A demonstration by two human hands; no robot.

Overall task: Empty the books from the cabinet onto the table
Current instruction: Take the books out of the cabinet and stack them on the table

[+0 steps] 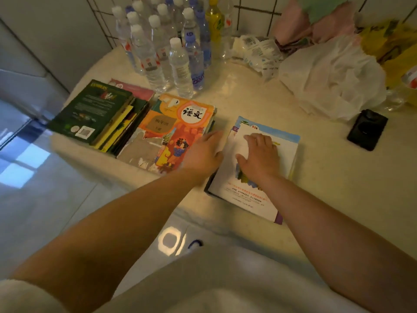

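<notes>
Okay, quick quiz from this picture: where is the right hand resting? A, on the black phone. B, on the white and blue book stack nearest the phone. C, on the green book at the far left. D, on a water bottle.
B: the right hand lies flat on the white and blue book stack, with the black phone lying apart to its right.

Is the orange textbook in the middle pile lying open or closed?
Closed. The orange textbook lies flat on the table with its worn front cover facing up, no inside pages showing.
</notes>
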